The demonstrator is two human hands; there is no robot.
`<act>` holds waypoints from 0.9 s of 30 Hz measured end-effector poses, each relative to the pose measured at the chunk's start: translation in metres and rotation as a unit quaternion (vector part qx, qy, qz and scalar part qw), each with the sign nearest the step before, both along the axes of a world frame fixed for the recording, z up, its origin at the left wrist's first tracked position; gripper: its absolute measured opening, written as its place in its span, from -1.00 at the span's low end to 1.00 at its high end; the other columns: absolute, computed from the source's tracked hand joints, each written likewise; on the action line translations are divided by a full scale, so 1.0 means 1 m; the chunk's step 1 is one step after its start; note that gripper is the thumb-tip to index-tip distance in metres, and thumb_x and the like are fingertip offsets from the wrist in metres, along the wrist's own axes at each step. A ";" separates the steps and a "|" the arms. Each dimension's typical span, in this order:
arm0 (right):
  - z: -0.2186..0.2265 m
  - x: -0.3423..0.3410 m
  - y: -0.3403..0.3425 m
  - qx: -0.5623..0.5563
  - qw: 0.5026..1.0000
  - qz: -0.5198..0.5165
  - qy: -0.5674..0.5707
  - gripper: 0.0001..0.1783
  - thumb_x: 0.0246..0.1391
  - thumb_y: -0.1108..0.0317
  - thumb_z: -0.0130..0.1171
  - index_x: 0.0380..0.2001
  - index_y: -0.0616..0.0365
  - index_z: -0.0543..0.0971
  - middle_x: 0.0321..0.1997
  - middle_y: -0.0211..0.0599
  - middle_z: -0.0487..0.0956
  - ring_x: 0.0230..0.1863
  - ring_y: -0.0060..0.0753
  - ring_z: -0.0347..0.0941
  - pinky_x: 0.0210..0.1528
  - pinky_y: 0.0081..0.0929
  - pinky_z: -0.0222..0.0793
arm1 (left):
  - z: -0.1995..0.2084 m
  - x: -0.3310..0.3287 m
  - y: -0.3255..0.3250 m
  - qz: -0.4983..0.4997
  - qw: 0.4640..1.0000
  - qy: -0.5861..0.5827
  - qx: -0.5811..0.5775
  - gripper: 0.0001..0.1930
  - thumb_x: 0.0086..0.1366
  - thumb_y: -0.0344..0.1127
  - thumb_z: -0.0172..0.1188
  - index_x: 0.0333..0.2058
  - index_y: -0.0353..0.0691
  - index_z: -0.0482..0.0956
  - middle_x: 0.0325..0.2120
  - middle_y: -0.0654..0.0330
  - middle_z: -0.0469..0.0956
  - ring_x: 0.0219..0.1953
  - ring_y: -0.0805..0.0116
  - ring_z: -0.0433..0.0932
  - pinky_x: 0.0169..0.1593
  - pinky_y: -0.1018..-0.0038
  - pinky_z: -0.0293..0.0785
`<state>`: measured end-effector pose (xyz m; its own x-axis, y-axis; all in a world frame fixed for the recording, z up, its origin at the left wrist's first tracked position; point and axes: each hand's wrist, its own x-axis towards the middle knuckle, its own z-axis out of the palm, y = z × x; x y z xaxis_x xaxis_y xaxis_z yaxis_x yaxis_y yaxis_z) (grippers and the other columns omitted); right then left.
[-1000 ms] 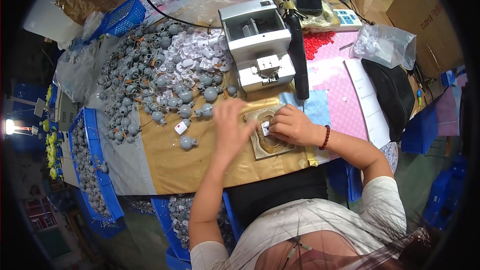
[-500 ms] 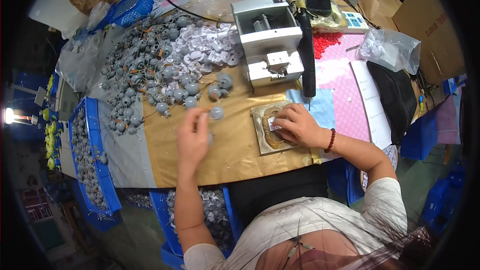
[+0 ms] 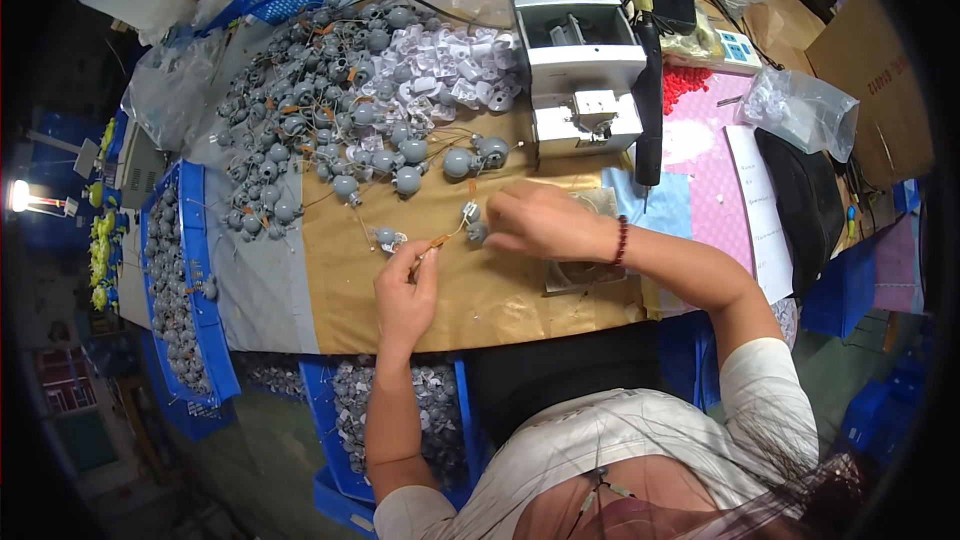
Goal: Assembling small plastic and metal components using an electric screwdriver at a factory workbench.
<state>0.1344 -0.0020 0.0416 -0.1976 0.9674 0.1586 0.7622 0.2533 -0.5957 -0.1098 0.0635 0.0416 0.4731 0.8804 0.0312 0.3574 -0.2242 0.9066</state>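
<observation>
My left hand [image 3: 405, 295], closed at the fingertips, pinches a thin wire with an orange band [image 3: 438, 241] over the tan table cover. That wire runs toward a small grey round part [image 3: 476, 232] beside the fingers of my right hand [image 3: 540, 225]. My right hand is curled, its fingertips bent down and partly hidden, so what they hold does not show. Under its wrist lies a square metal fixture block [image 3: 585, 278], partly covered. Another grey ball part with a white piece [image 3: 386, 237] lies just beyond my left fingertips.
A heap of grey ball parts [image 3: 290, 110] and white plastic pieces [image 3: 450, 65] spreads at the far left. A white screw feeder [image 3: 580, 65] stands at the back, with a black electric screwdriver [image 3: 649, 110] upright beside it. Blue bins [image 3: 205, 285] sit along the left edge.
My right hand has left the fixture block and moved left. My left hand has shifted slightly right and now pinches the banded wire. The view has shifted a little.
</observation>
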 end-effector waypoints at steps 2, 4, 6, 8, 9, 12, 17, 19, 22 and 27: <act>-0.010 -0.020 0.017 -0.085 0.996 0.002 -0.039 -0.59 0.09 0.13 0.30 -0.20 0.18 0.39 -0.35 -0.08 0.57 -0.26 0.12 0.52 -0.21 -0.10 0.43 | -0.007 -0.002 -0.003 0.005 1.000 -0.007 -0.003 -0.87 0.36 -0.39 0.20 -0.21 -0.34 0.61 -0.61 0.34 0.37 -0.56 0.60 0.22 -0.49 0.55 0.20; -0.034 -0.028 0.023 -0.003 0.998 -0.009 -0.054 -0.59 0.09 0.16 0.27 -0.20 0.20 0.37 -0.43 -0.06 0.59 -0.33 0.13 0.54 -0.28 -0.05 0.43 | -0.008 0.000 -0.004 0.008 1.000 0.011 0.011 -0.87 0.36 -0.39 0.19 -0.20 -0.33 0.62 -0.59 0.32 0.40 -0.55 0.57 0.25 -0.47 0.54 0.22; -0.032 -0.032 0.028 0.035 0.998 -0.020 -0.054 -0.62 0.09 0.19 0.23 -0.18 0.17 0.36 -0.50 -0.03 0.59 -0.40 0.13 0.56 -0.34 0.00 0.43 | -0.010 -0.002 -0.005 0.025 0.997 0.051 0.046 -0.88 0.36 -0.38 0.20 -0.23 -0.31 0.62 -0.56 0.31 0.44 -0.54 0.54 0.32 -0.44 0.53 0.27; -0.015 -0.022 0.024 -0.077 0.996 -0.030 -0.029 -0.64 0.09 0.19 0.21 -0.15 0.12 0.36 -0.51 -0.02 0.59 -0.42 0.13 0.56 -0.35 0.02 0.42 | -0.013 -0.004 -0.003 0.017 0.987 0.100 0.122 -0.89 0.34 -0.38 0.20 -0.25 -0.28 0.62 -0.52 0.21 0.50 -0.50 0.35 0.41 -0.38 0.42 0.34; -0.002 -0.018 0.024 -0.060 0.997 -0.044 -0.020 -0.63 0.08 0.14 0.23 -0.15 0.09 0.42 -0.49 -0.03 0.61 -0.40 0.15 0.56 -0.35 0.03 0.43 | -0.016 -0.004 -0.001 -0.003 0.977 0.123 0.173 -0.89 0.31 -0.38 0.21 -0.26 -0.26 0.63 -0.49 0.11 0.53 -0.46 0.18 0.46 -0.35 0.31 0.39; 0.024 -0.009 0.039 -0.001 0.998 -0.050 0.033 -0.65 0.09 0.11 0.25 -0.21 0.15 0.49 -0.45 -0.02 0.62 -0.36 0.15 0.57 -0.30 0.00 0.45 | -0.018 0.005 -0.007 -0.063 0.964 0.131 0.221 -0.91 0.27 -0.37 0.21 -0.29 -0.23 0.62 -0.42 -0.03 0.57 -0.36 -0.08 0.52 -0.26 0.12 0.44; 0.033 -0.008 0.049 0.040 0.989 -0.009 0.140 -0.77 0.18 0.23 0.19 -0.23 0.13 0.68 -0.33 -0.06 0.66 -0.29 0.06 0.59 -0.20 -0.16 0.50 | -0.006 0.022 -0.001 -0.041 0.981 0.082 0.174 -0.89 0.30 -0.36 0.20 -0.28 -0.26 0.62 -0.48 0.02 0.54 -0.47 0.07 0.48 -0.34 0.23 0.42; 0.036 0.000 0.048 -0.019 0.986 -0.056 0.153 -0.78 0.21 0.31 0.19 -0.21 0.22 0.66 -0.35 -0.07 0.67 -0.34 -0.03 0.61 -0.21 -0.25 0.52 | 0.002 0.019 0.009 0.026 0.993 0.070 0.092 -0.89 0.32 -0.37 0.20 -0.26 -0.28 0.61 -0.54 0.10 0.51 -0.55 0.25 0.43 -0.40 0.35 0.38; 0.029 0.003 0.041 0.024 0.986 -0.022 0.165 -0.75 0.15 0.45 0.21 -0.10 0.23 0.61 -0.21 -0.12 0.66 -0.18 -0.04 0.60 -0.05 -0.28 0.52 | 0.002 0.016 0.012 0.042 0.998 0.013 0.050 -0.87 0.35 -0.38 0.20 -0.25 -0.33 0.60 -0.58 0.23 0.44 -0.56 0.49 0.35 -0.44 0.48 0.29; 0.031 -0.015 0.023 0.129 0.969 0.109 0.178 -0.61 0.08 0.54 0.24 0.01 0.19 0.54 -0.04 -0.12 0.60 0.00 -0.04 0.54 0.06 -0.26 0.47 | 0.037 0.020 -0.018 0.005 0.995 -0.091 0.037 -0.86 0.38 -0.38 0.19 -0.23 -0.36 0.59 -0.54 0.32 0.45 -0.53 0.61 0.36 -0.43 0.58 0.30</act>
